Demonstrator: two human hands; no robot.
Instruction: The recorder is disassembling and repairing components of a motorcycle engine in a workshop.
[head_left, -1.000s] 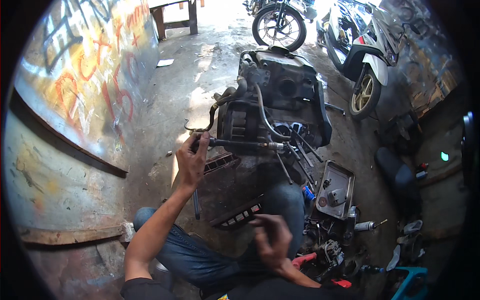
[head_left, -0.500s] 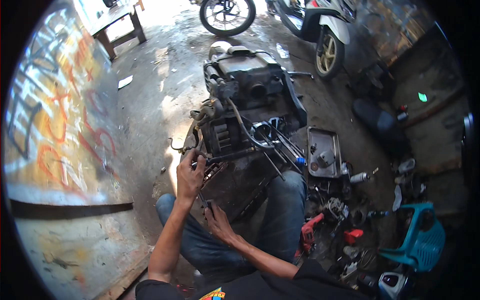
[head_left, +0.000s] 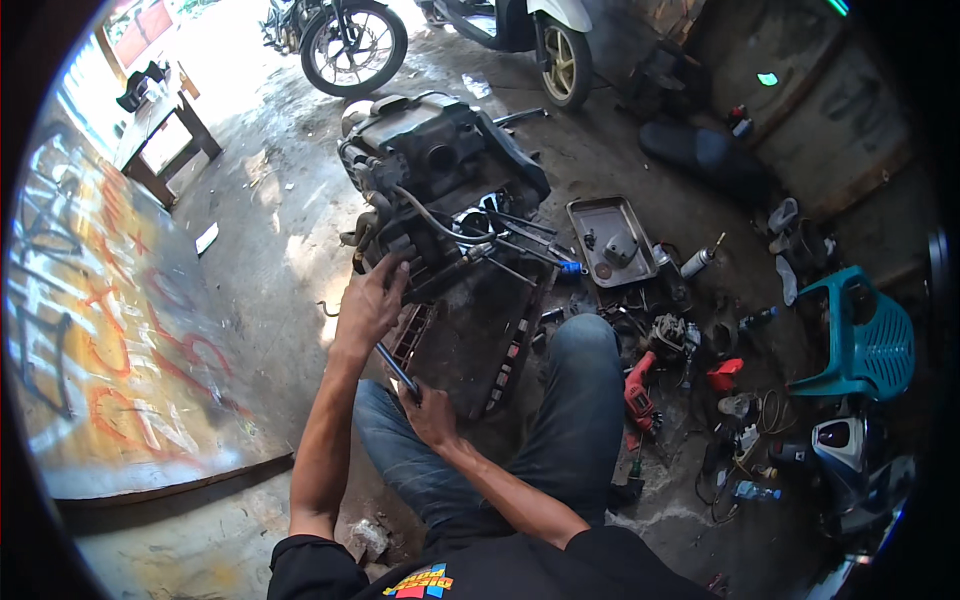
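Observation:
My left hand (head_left: 368, 302) reaches to the near left corner of a scooter engine (head_left: 430, 160) lying on the floor. Its fingers are stretched out against the engine's edge, with their tips partly hidden. My right hand (head_left: 432, 418), between my knees, is closed round a slim dark metal rod (head_left: 396, 368). This rod slants up toward my left wrist; its kind I cannot make out. A curved hose (head_left: 430, 213) runs across the engine beside an opened, shiny part (head_left: 474, 220). Several long tool shafts (head_left: 530, 240), one with a blue end, lean there.
Right of the engine lies a metal tray (head_left: 612, 235) with parts. A red power drill (head_left: 642, 392), scattered tools and a teal plastic chair (head_left: 862, 335) are farther right. Parked motorcycles (head_left: 353, 50) stand ahead; a painted wall panel (head_left: 130, 350) is on the left.
My view has swung right, so the scene sits farther left. My left hand's fingers have moved up onto the engine's edge and straightened. My right hand still grips the rod.

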